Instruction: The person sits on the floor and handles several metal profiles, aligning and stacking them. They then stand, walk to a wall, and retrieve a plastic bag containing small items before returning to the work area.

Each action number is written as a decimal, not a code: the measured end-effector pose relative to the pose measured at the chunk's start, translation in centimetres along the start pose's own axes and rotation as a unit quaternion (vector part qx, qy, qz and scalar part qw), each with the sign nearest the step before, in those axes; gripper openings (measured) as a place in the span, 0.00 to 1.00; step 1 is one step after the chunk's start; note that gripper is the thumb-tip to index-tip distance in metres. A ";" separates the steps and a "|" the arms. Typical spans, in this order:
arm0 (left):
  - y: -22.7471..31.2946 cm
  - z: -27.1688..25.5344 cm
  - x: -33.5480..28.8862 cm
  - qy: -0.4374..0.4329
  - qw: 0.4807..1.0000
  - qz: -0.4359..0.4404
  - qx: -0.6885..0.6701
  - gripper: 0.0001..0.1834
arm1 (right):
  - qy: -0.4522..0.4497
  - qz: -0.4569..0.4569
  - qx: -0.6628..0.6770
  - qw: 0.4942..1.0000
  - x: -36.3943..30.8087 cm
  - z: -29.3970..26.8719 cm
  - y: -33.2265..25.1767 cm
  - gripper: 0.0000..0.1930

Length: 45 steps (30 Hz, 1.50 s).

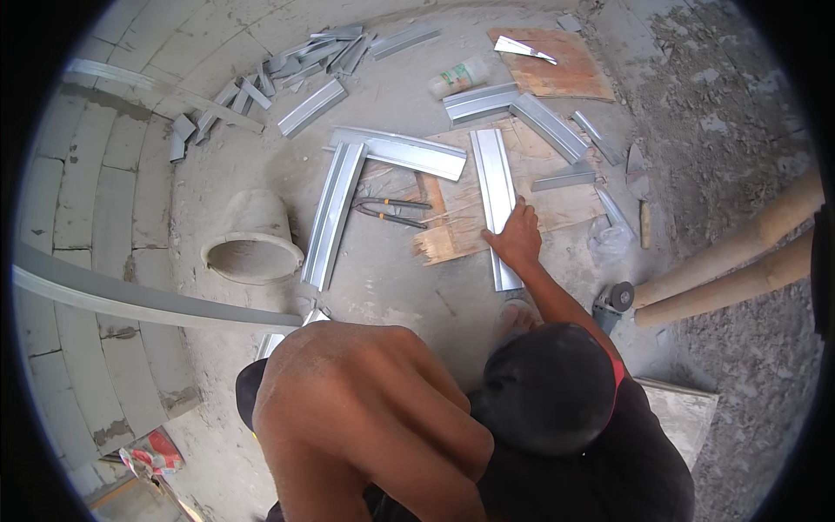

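Observation:
Neither of my own hands is in the picture. Two other people are close below me. The one in a black cap [550, 389] and dark shirt stretches an arm forward, and that person's hand [519, 235] rests on the lower part of a silver metal channel [494, 191], thumb on one side and fingers on the other. The other person bends over with a bare back [339, 391]; that person's hands are hidden. Left of the held channel, a pair of long-handled snips [396, 211] lies beside two metal channels that meet at a corner, one upright [333, 217] and one crosswise [409, 154].
Cut metal pieces [317, 54] pile at the back left. A bucket [252, 239] lies tipped on the floor. Plywood sheets [565, 61] are at the back right. An angle grinder [614, 304] stands near wooden poles [731, 244]. A long metal channel [148, 300] slants in from the left block wall.

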<state>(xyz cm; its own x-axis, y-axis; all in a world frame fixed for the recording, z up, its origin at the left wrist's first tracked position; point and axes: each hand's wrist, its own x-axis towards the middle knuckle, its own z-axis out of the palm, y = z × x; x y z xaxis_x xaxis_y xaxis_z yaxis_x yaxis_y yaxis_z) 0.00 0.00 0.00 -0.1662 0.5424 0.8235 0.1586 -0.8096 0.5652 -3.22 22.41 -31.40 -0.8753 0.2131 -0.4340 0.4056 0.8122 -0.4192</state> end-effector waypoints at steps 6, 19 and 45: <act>1.4 -5.6 0.9 0.089 0.974 -0.167 0.125 0.29 | -0.065 -0.027 0.464 0.883 3.4 0.0 4.2 0.47; -2.1 -9.8 -1.0 0.530 0.711 -0.209 0.412 0.50 | -0.244 -0.413 0.460 0.747 -5.6 -19.5 -20.3 0.55; 2.2 -7.6 -3.1 0.403 0.549 -0.244 0.690 0.52 | 0.055 -0.381 0.464 0.798 -8.7 -19.0 -26.9 0.18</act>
<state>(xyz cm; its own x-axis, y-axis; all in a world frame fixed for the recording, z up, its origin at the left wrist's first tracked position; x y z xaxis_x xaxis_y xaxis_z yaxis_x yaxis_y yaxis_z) -6.58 -5.14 -1.67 -0.8056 -0.1080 0.5826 0.3967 0.6320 0.6657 -11.50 9.03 -1.17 -0.9581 -0.0622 0.2795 -0.2793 -0.0118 -0.9601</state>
